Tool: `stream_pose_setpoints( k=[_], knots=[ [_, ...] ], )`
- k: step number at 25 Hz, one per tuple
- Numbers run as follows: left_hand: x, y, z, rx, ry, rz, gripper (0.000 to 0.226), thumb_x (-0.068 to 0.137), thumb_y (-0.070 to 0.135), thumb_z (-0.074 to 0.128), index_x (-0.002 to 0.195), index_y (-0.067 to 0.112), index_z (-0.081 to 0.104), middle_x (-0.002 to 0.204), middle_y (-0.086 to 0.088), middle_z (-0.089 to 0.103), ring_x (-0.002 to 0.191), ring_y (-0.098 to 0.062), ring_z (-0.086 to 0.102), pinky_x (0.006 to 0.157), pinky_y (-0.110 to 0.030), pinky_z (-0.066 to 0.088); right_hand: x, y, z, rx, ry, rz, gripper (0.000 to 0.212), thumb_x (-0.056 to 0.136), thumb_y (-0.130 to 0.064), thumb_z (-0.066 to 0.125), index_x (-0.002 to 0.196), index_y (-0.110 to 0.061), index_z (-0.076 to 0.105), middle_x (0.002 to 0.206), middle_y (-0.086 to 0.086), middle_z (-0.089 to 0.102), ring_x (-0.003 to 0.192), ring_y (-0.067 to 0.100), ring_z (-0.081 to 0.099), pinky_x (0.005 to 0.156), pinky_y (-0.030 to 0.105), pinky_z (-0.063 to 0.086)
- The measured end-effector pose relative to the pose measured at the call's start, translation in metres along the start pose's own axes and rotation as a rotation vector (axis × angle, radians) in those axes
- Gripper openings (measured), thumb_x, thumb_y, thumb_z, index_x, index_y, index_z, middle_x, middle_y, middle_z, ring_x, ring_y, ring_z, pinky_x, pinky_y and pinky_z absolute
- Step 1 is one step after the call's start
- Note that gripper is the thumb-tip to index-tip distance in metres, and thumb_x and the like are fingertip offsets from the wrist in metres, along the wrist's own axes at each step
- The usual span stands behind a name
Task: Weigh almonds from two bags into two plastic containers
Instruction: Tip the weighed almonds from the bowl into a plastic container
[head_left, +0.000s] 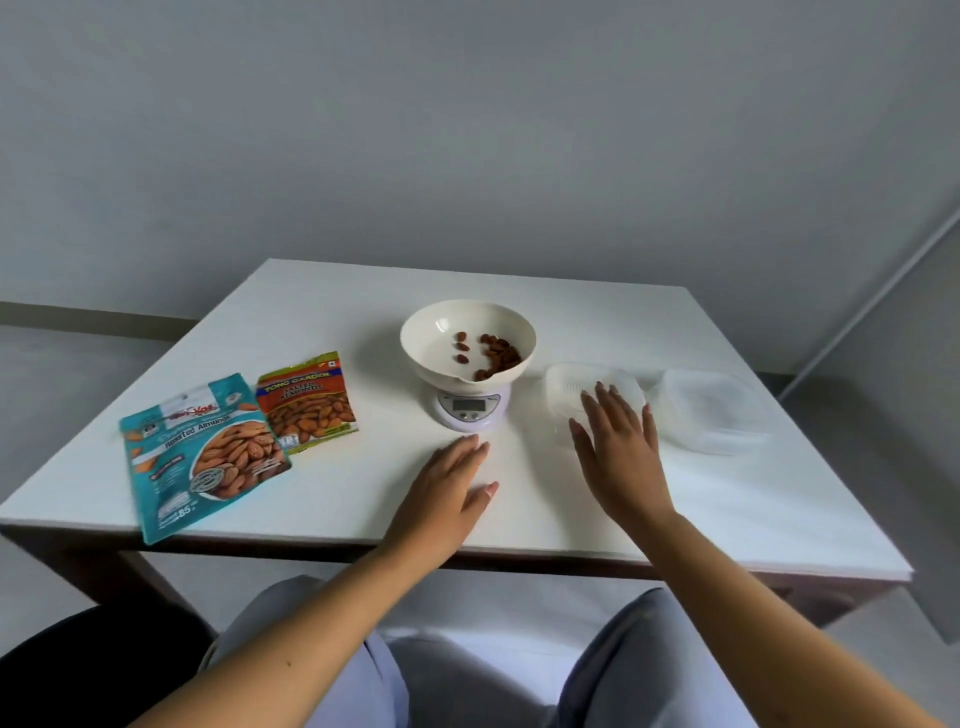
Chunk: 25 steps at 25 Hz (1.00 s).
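Head view: right hand (618, 452) partly hides clear container (576, 395).

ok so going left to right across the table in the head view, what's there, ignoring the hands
teal almond bag, red almond bag, scale under the bowl, clear container, second clear container

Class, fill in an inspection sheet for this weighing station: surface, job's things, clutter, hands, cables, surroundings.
Surface: white table, dark frame beneath.
Job's things: teal bag and orange bag lie on the left; bowl on scale holds a few almonds; nearer container and farther container, both clear, on the right.
Clutter: nothing seen.
Hands: left hand flat before the scale; right hand, fingers straight, at the nearer container, contact unclear.
Cables: nothing seen.
Surroundings: grey wall behind.
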<state>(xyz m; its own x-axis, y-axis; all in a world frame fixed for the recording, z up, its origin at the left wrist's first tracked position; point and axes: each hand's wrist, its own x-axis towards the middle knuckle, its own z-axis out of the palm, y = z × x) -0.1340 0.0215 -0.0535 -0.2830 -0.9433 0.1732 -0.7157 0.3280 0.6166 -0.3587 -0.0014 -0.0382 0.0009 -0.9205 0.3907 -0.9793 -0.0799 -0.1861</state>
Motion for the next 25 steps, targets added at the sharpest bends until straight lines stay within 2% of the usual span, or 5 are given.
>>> stream_pose_setpoints(
  k=[6,10,14,18,25],
  knots=[
    [0.0,0.015,-0.017,-0.324,-0.054,-0.127,0.051,0.102,0.038,0.037,0.15,0.02,0.034,0.156,0.004,0.034,0.143,-0.009,0.032,0.119,-0.027,0.025,-0.043,-0.029,-0.007,0.1,0.142,-0.105,0.044,0.097,-0.039,0.034,0.132,-0.021,0.053,0.139,0.003,0.056,0.131,0.021,0.048,0.112,0.042,0.032],
    [0.001,0.023,-0.025,-0.342,-0.059,-0.117,0.055,0.101,0.041,0.034,0.153,0.022,0.027,0.159,0.005,0.026,0.146,-0.008,0.025,0.116,-0.02,0.019,-0.05,-0.043,-0.014,0.392,0.249,-0.143,0.029,0.096,-0.023,0.051,0.123,-0.015,0.06,0.122,0.003,0.062,0.114,0.019,0.054,0.096,0.03,0.043],
    [0.005,0.019,-0.027,-0.21,-0.074,-0.079,0.07,0.095,0.057,0.035,0.153,0.021,0.024,0.158,0.005,0.019,0.149,-0.011,0.018,0.122,-0.034,0.02,-0.033,-0.032,-0.019,0.708,0.337,0.152,0.019,0.091,-0.005,0.055,0.107,-0.01,0.063,0.104,0.006,0.056,0.086,0.016,0.057,0.076,0.015,0.046],
    [0.014,0.025,-0.033,0.195,-0.237,0.031,0.096,0.077,0.082,0.032,0.153,0.027,0.014,0.16,0.011,0.003,0.15,-0.017,0.001,0.123,-0.046,0.011,-0.022,-0.02,-0.013,0.848,0.066,0.507,0.013,0.094,-0.019,0.053,0.099,-0.009,0.06,0.076,0.003,0.059,0.063,0.012,0.054,0.057,0.016,0.041],
    [0.044,0.041,-0.035,0.561,-0.375,0.2,0.12,0.057,0.092,0.047,0.153,0.033,0.003,0.158,0.001,0.01,0.149,-0.027,0.004,0.12,-0.055,0.01,-0.018,-0.022,-0.008,0.834,-0.134,0.437,0.034,0.096,-0.032,0.049,0.066,-0.015,0.052,0.049,0.002,0.053,0.045,0.017,0.047,0.054,0.03,0.04]
  ],
)
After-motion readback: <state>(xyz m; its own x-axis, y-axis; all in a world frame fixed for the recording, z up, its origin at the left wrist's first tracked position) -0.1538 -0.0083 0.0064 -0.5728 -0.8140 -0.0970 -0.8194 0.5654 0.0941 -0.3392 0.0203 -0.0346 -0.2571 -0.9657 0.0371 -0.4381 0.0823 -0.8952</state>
